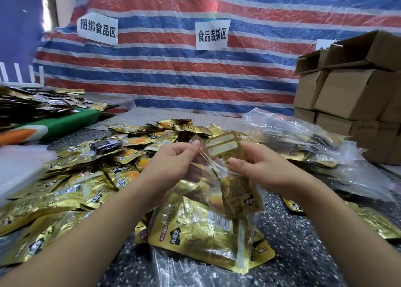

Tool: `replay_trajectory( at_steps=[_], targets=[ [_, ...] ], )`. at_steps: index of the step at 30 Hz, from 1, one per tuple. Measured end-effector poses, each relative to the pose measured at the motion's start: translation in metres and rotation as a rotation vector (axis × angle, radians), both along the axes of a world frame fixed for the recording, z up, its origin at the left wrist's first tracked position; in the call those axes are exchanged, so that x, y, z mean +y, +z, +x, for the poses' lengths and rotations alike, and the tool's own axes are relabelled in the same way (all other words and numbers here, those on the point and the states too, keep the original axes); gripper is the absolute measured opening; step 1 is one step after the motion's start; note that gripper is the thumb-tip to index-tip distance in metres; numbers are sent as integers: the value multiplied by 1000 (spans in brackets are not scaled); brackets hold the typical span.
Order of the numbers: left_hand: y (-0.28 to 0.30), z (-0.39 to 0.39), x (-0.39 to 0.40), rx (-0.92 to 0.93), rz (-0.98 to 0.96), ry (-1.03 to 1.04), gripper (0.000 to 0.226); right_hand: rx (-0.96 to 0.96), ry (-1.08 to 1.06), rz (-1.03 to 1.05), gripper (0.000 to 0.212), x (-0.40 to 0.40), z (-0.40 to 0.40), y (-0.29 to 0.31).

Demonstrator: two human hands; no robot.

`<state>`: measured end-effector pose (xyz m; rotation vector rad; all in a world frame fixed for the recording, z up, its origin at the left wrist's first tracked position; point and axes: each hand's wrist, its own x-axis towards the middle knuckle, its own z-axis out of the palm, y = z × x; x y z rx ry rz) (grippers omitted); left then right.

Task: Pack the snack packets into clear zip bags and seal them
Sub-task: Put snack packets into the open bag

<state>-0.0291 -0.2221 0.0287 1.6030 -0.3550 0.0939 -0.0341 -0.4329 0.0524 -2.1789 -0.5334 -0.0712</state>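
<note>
On a dark speckled stone tabletop (303, 243), a clear zip bag already filled with shiny gold foil snack packets (195, 228) lies nearest the camera, between the person's forearms. Just above it, both hands hold up a second clear plastic zip bag (211, 167) with gold packets visible inside it. The left hand (171, 158) pinches the bag's upper left edge between thumb and curled fingers; the right hand (258, 163) grips its right side, fingers curled around the plastic and a gold packet with pale label strips (223, 144) standing up at the bag's mouth. To the left spreads a loose heap of gold foil snack packets (82, 174), reaching back to the middle of the tabletop. To the right lies a pile of crumpled clear plastic bags (314, 143), some with packets inside. Farther back on the right stand stacked brown cardboard boxes (351, 91). Behind everything hangs a red, white and blue striped tarpaulin (173, 69) carrying white paper signs with black Chinese characters (212, 35).
</note>
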Motion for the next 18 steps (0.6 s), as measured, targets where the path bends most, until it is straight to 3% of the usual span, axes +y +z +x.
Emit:
replay_trajectory(
  at_steps=[3, 6, 11, 14, 16, 18],
  targets=[
    [1, 1, -1, 9, -7, 45, 38, -61, -55, -18, 17, -1, 0, 1],
    [1, 1, -2, 8, -5, 49, 42, -1, 50, -39, 14, 0, -4, 3],
    [0, 0, -2, -57, 44, 41, 43, -67, 82, -258, 19, 8, -7, -1],
    [-3, 1, -2, -95, 97, 87, 47, -130, -36, -115, 28, 14, -5, -6],
    [-4, 1, -2, -85, 101, 95, 46, -139, -48, -21, 21, 15, -4, -8],
    [-4, 1, -3, -79, 118, 105, 47, -177, -1, -63, 7, 17, -4, -8]
  ],
)
